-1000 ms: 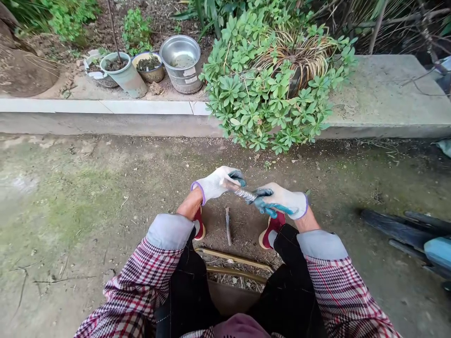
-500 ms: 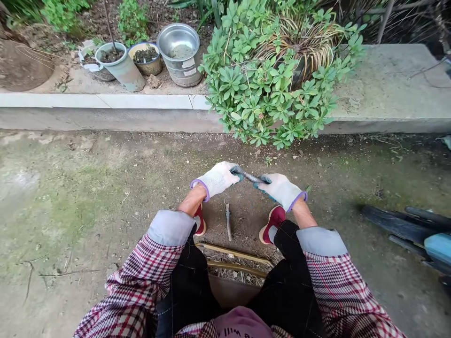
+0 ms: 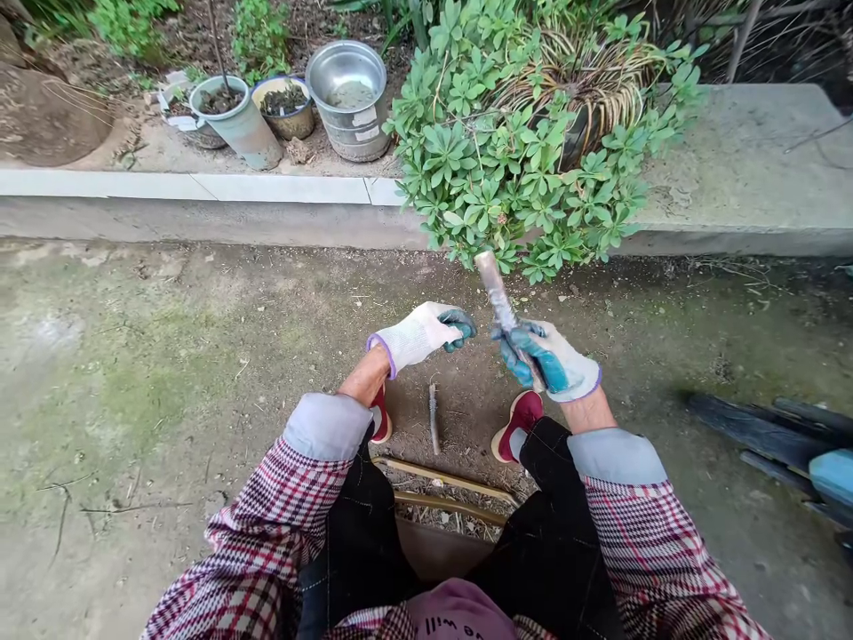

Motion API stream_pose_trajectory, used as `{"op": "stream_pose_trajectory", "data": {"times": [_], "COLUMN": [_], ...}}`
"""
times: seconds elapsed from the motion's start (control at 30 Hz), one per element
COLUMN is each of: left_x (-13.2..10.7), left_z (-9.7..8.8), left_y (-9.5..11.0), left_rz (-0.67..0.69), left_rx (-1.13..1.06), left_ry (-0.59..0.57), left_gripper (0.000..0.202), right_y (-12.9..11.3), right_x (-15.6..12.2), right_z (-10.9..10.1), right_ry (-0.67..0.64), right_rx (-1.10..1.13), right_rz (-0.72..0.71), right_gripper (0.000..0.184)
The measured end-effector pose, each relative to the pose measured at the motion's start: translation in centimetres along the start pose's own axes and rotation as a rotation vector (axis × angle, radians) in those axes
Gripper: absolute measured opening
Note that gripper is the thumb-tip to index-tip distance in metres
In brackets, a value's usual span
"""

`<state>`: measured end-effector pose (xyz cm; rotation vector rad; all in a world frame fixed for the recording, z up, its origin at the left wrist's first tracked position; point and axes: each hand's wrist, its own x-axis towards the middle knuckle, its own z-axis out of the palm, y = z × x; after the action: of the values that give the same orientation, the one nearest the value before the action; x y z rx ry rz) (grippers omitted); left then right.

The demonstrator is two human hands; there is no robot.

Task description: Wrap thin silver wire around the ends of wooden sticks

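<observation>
I sit with knees apart, wearing white gloves with teal palms. My right hand [image 3: 550, 360] is closed round a short grey-brown stick [image 3: 497, 289] that points up and away toward the leafy bush [image 3: 526, 169]. My left hand [image 3: 426, 331] hovers just left of it with fingers curled in; nothing shows in them. A second short stick [image 3: 434, 418] lies on the dirt between my red shoes [image 3: 516, 420].
A concrete curb [image 3: 200, 191] runs across ahead, with a metal pot [image 3: 350, 84] and two small planters [image 3: 240, 124] on it. Bamboo strips [image 3: 446, 489] lie under my knees. Dark tools [image 3: 766, 427] rest on the ground at right.
Both hands held the stick level between them. Now the left hand has come off it, and the right hand has swung the stick upright.
</observation>
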<state>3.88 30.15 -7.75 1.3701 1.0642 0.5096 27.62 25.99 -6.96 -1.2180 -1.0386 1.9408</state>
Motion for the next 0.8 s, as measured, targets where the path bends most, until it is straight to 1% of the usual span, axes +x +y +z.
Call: {"op": "stream_pose_trajectory", "data": {"times": [0.07, 0.13, 0.2, 0.27, 0.3, 0.37, 0.47, 0.53, 0.63, 0.7, 0.73, 0.8], "left_x": [-0.1, -0.2, -0.3, -0.5, -0.6, -0.8, -1.0, -0.9, -0.5, -0.3, -0.2, -0.1], "left_z": [-0.4, -0.8, -1.1, -1.2, -1.1, -0.9, -0.6, -0.5, -0.5, -0.5, -0.4, 0.0], "left_y": [0.0, 0.2, 0.4, 0.6, 0.7, 0.7, 0.8, 0.6, 0.2, 0.0, -0.1, 0.0], "left_rz": [0.057, 0.090, 0.086, 0.056, 0.040, 0.011, -0.015, -0.012, 0.014, 0.026, 0.017, -0.029], "left_rx": [0.027, 0.084, 0.179, 0.258, 0.283, 0.327, 0.411, 0.469, 0.523, 0.499, 0.462, 0.325], "left_ry": [-0.064, -0.139, -0.183, -0.178, -0.171, -0.152, -0.092, -0.071, -0.046, -0.006, 0.014, 0.030], "left_gripper": [0.020, 0.020, 0.021, 0.020, 0.019, 0.016, 0.010, 0.011, 0.012, 0.012, 0.011, 0.007], "right_y": [-0.1, 0.0, 0.3, 0.7, 0.8, 1.1, 1.2, 1.1, 0.7, 0.7, 0.7, 0.9], "right_x": [-0.2, -0.1, 0.2, 0.4, 0.6, 0.9, 1.5, 1.8, 2.2, 2.2, 2.1, 2.0], "right_z": [-0.3, -0.5, -0.5, -0.4, -0.2, 0.0, 0.3, 0.3, 0.0, 0.0, 0.0, 0.2], "right_ry": [-0.204, -0.370, -0.448, -0.458, -0.444, -0.374, -0.198, -0.084, 0.016, 0.086, 0.131, 0.212], "right_rx": [-0.118, -0.273, -0.417, -0.570, -0.664, -0.884, -1.204, -1.315, -1.346, -1.323, -1.268, -1.027], "right_rz": [0.091, 0.188, 0.240, 0.256, 0.262, 0.268, 0.232, 0.197, 0.173, 0.156, 0.148, 0.129], "right_gripper": [0.044, 0.041, 0.038, 0.034, 0.031, 0.025, 0.020, 0.022, 0.025, 0.028, 0.028, 0.031]}}
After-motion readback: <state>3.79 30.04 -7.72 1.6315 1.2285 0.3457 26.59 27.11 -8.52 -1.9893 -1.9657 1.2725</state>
